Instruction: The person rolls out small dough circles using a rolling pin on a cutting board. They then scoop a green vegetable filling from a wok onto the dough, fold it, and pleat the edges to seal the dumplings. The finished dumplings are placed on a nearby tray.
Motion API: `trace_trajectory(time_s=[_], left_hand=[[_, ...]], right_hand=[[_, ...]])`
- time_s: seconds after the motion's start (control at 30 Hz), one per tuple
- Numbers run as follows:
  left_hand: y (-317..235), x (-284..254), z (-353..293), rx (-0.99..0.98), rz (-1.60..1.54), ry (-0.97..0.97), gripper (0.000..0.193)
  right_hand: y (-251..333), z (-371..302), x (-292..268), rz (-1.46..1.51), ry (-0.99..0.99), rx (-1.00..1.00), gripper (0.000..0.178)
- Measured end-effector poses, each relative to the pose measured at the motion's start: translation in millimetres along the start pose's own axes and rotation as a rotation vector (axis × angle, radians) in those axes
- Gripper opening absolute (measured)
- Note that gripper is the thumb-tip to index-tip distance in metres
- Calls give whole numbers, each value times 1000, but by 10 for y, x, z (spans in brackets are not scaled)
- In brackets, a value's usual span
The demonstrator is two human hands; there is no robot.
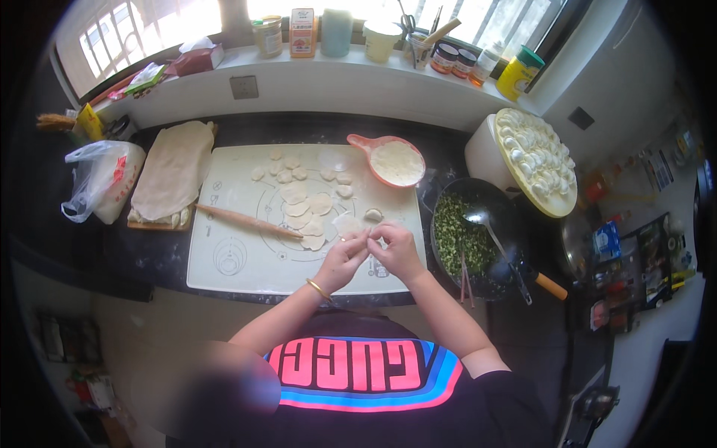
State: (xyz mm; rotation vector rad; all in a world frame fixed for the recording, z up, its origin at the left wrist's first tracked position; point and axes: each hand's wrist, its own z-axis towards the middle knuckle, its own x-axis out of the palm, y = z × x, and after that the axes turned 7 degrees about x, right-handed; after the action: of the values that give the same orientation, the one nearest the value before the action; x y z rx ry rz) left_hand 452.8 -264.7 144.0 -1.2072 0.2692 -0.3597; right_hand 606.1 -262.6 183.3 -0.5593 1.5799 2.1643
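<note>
My left hand [343, 261] and my right hand [394, 251] meet over the near right part of the pale mat [231, 179]. Their fingers are pinched together around a dumpling, which they mostly hide. Just beyond them lie a flat round wrapper [346, 223] and a folded dumpling [373, 214]. Overlapping rolled wrappers [296, 207] are left of my hands, with small flattened dough pieces [284, 175] farther away. A wooden rolling pin [250, 222] lies slantwise, its right end near the wrappers.
A black wok [489, 287] holds chopped green filling [459, 228], a metal spoon [499, 243] and chopsticks [464, 280]. Behind the mat sits a red-rimmed flour scoop [361, 142]. Dumplings cover a yellow tray [562, 207] at right. A cloth-covered board [173, 168] and bag [112, 183] stand left.
</note>
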Motion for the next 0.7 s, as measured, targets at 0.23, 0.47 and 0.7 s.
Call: trace_trajectory(time_s=[0.23, 0.47, 0.7], left_hand=[[37, 10, -30, -124, -96, -12, 48], [-11, 40, -13, -65, 12, 45, 45], [68, 5, -32, -147, -105, 7, 46]], right_hand=[[80, -45, -31, 100, 8, 116, 5], [-20, -30, 1, -7, -55, -111, 6], [55, -52, -100, 25, 17, 60, 4]])
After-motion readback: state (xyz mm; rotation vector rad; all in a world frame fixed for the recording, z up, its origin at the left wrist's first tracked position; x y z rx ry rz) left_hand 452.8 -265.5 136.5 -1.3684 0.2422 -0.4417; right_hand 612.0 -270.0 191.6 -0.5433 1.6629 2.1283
